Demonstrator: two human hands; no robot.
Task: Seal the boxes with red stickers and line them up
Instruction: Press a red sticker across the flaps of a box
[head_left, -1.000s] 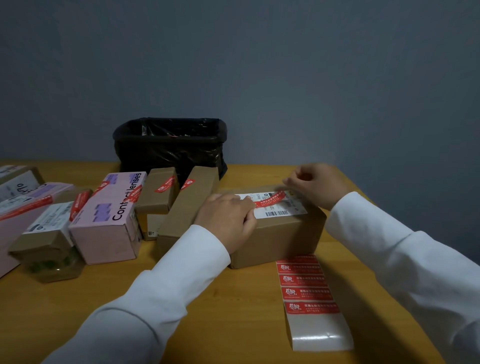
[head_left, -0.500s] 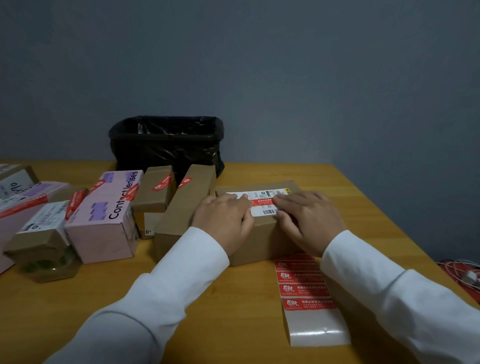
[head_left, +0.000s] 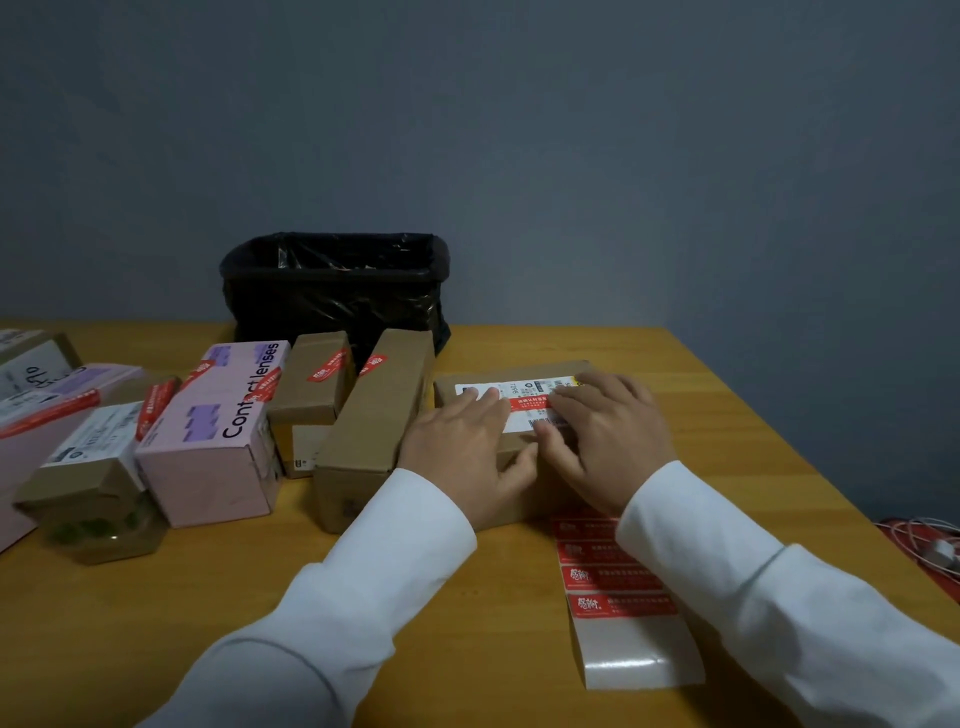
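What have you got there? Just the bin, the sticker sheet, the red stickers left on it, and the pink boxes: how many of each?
Bin: 1
Sticker sheet: 1
Red stickers on the sheet: 4
Pink boxes: 2
Total: 8
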